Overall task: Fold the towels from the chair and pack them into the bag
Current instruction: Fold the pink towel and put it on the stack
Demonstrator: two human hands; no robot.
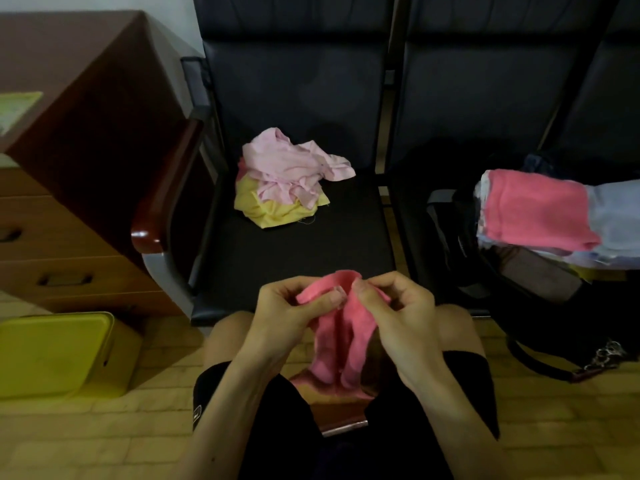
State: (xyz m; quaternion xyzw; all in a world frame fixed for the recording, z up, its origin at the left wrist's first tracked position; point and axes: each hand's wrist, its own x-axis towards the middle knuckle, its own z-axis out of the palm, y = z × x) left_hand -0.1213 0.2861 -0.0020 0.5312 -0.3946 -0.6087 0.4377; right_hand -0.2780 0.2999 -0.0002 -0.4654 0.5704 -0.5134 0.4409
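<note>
Head view shows you pinching the top edge of the pink towel with both left hand and right hand over your lap; spread it and find the corners, then fold toward the bag beside the chair.

A brown wooden desk stands at the left, with handled drawers down its front. A pale green sheet lies on its top. A yellow box sits on the tiled floor just beside the drawers.
</note>
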